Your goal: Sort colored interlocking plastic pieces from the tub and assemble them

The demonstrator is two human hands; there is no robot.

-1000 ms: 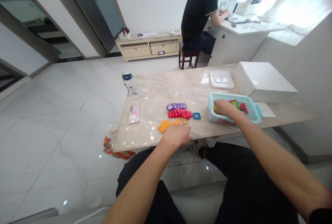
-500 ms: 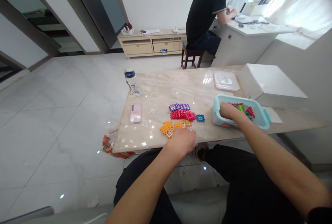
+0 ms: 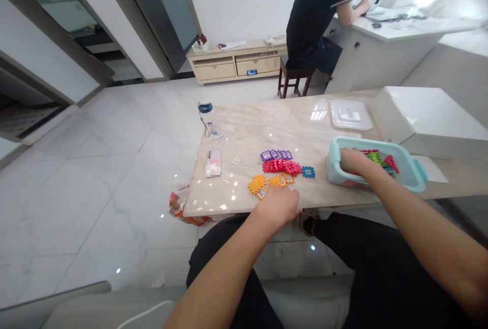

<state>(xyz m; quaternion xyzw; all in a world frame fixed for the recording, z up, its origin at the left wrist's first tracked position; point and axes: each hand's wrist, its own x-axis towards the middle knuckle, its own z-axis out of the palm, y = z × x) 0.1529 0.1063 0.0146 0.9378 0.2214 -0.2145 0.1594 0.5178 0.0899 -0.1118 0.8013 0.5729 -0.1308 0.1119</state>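
Observation:
My left hand (image 3: 279, 204) rests at the front edge of the table, fingers curled under; anything inside them is hidden. Just beyond it lie yellow interlocking plastic tiles (image 3: 257, 184), some carrying white window-shaped inserts. Behind these are a row of red tiles (image 3: 281, 166), a row of purple tiles (image 3: 276, 155) with white inserts, and one blue tile (image 3: 308, 172) to the right. My right hand (image 3: 351, 160) reaches into a light-blue plastic bin (image 3: 409, 184) of mixed coloured tiles (image 3: 377, 158). Its fingers are out of sight behind the bin's wall.
Two loose white window inserts (image 3: 236, 161) lie left of the rows, near a pink-and-white card or packet (image 3: 213, 163). A water bottle (image 3: 210, 120) stands at the far left corner. A clear lid (image 3: 351, 114) and white box (image 3: 434, 113) sit behind the bin. Another person (image 3: 320, 13) sits beyond.
The whole scene has shifted slightly right in view as the head turned left. My right hand stays in the bin and my left hand stays at the table edge. The tile rows look the same.

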